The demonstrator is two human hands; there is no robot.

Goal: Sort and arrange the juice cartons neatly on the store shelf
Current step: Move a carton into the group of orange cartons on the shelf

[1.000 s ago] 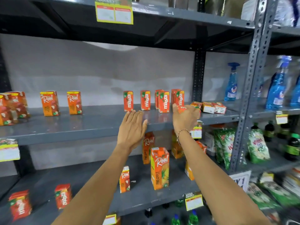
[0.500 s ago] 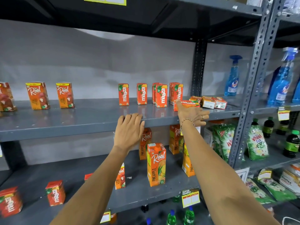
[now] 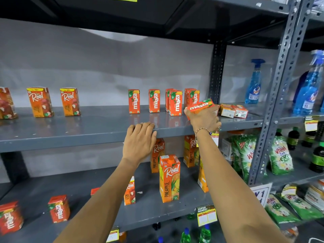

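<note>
My right hand (image 3: pixel 203 119) grips a small orange Maaza carton (image 3: pixel 200 106), held sideways just above the upper shelf (image 3: pixel 87 132). Several Maaza cartons (image 3: pixel 175 103) stand upright in a row behind and to the left of it. A few more small cartons (image 3: pixel 234 111) lie on their sides to its right. My left hand (image 3: pixel 140 140) rests flat with its fingers on the shelf's front edge, holding nothing. Two Real litchi cartons (image 3: pixel 40 102) stand at the shelf's left. On the lower shelf (image 3: pixel 149 213) stand tall Real pineapple cartons (image 3: pixel 169 178) and small Maaza cartons (image 3: pixel 58 208).
A grey upright post (image 3: pixel 278 88) divides the rack. Right of it are blue spray bottles (image 3: pixel 254 83), green detergent packs (image 3: pixel 280 156) and dark bottles (image 3: pixel 292 137). Yellow price tags (image 3: pixel 206 214) hang on shelf edges. Green bottles (image 3: pixel 185 235) stand below.
My right hand has closed on a lying Maaza carton and raised it off the shelf. My left hand has settled lower onto the shelf's front edge.
</note>
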